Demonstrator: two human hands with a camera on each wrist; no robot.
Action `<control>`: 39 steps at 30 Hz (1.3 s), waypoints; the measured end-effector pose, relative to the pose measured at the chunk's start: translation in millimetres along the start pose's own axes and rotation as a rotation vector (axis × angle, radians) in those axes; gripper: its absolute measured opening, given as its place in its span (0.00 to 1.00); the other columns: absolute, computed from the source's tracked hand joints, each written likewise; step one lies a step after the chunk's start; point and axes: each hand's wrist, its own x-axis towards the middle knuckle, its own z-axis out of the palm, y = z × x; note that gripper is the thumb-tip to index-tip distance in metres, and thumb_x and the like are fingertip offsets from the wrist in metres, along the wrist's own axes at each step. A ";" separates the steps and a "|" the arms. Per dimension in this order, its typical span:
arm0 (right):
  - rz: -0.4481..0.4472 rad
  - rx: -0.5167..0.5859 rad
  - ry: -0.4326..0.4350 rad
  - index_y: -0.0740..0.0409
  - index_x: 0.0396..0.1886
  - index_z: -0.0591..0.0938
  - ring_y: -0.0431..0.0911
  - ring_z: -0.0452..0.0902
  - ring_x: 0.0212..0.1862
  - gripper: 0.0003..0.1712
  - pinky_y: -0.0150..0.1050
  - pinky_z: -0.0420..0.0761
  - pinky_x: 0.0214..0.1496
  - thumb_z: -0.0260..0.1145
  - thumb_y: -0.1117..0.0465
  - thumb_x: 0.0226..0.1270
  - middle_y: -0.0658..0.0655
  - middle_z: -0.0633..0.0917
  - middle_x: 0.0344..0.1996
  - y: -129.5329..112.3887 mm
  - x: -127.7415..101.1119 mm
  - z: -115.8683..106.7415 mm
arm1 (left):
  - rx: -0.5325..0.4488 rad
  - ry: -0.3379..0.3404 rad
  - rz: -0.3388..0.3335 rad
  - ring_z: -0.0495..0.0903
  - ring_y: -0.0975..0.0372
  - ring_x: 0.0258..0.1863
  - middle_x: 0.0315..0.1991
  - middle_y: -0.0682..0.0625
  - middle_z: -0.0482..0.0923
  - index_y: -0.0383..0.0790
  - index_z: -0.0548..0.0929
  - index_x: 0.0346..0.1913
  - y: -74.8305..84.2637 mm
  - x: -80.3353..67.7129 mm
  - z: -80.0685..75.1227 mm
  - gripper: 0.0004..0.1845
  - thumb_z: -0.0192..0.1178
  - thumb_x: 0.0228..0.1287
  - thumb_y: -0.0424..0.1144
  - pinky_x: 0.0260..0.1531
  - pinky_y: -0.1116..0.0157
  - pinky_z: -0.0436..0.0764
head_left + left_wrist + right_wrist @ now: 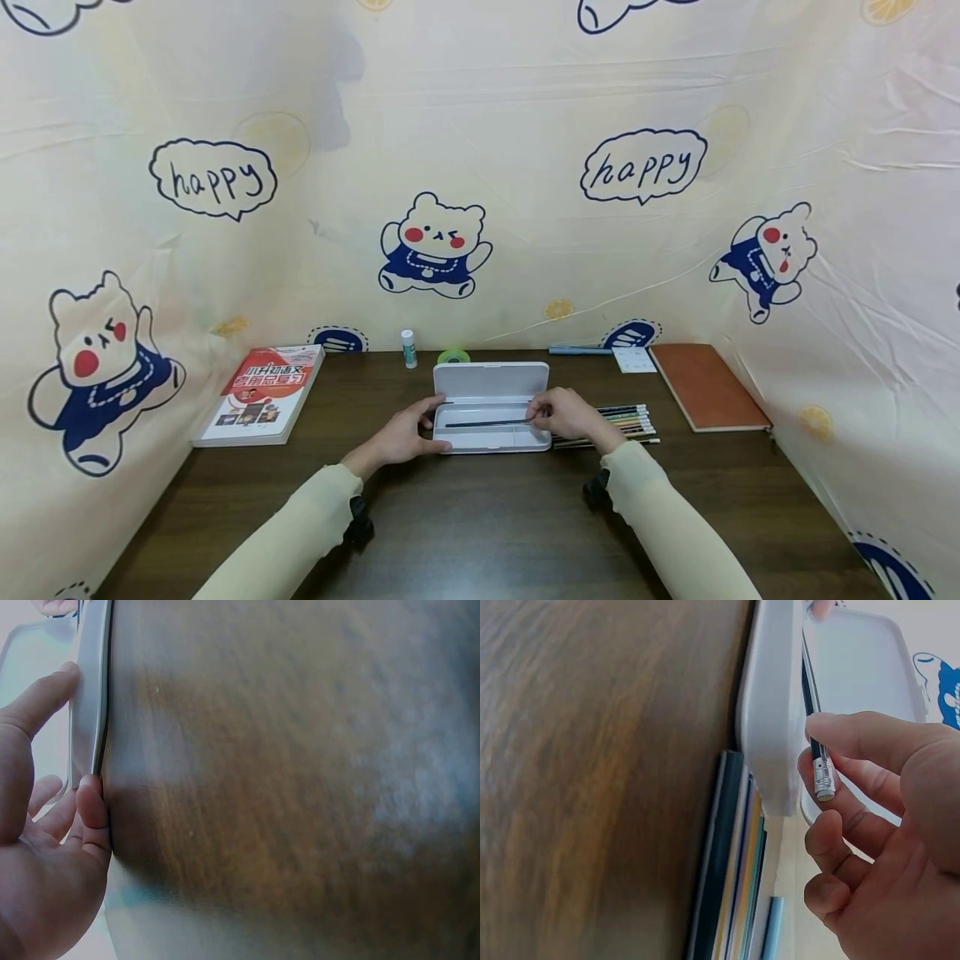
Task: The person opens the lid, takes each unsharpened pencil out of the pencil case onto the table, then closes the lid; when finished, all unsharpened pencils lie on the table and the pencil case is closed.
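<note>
A white pencil case (491,382) stands with its lid raised in the middle of the table. My left hand (405,433) grips its left end, the thumb along the front wall (88,697) and the other fingers around the side. Between thumb and fingers, my right hand (564,413) pinches a dark pencil (815,746) close to its eraser end. The pencil lies lengthwise over the case's tray, its far end toward the left. Right beside the case, partly under the right hand in the head view, lies a row of several pencils (636,423).
A glue stick (408,348) and a green tape roll (453,356) stand behind the case. At the left is a thick book (262,396); at the right, a brown notebook (708,387). A blue pen (580,350) and a pale card (634,360) lie by the back edge.
</note>
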 end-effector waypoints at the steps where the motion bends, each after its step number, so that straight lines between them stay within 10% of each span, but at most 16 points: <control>1: -0.003 0.001 0.004 0.48 0.32 0.87 0.41 0.73 0.32 0.06 0.37 0.73 0.38 0.70 0.65 0.64 0.45 0.84 0.29 1.1 -1.2 -1.4 | 0.002 0.000 -0.001 0.75 0.60 0.50 0.63 0.47 0.74 0.46 0.63 0.76 -0.1 0.0 0.0 0.49 0.76 0.53 0.52 0.49 0.59 0.76; 39: 0.048 0.045 0.066 0.52 0.35 0.88 0.42 0.71 0.32 0.02 0.34 0.71 0.34 0.70 0.62 0.64 0.47 0.86 0.31 91.6 -93.3 -68.7 | 0.012 -0.003 -0.006 0.76 0.59 0.50 0.62 0.46 0.75 0.47 0.63 0.76 1.4 0.4 0.1 0.49 0.75 0.54 0.52 0.50 0.58 0.77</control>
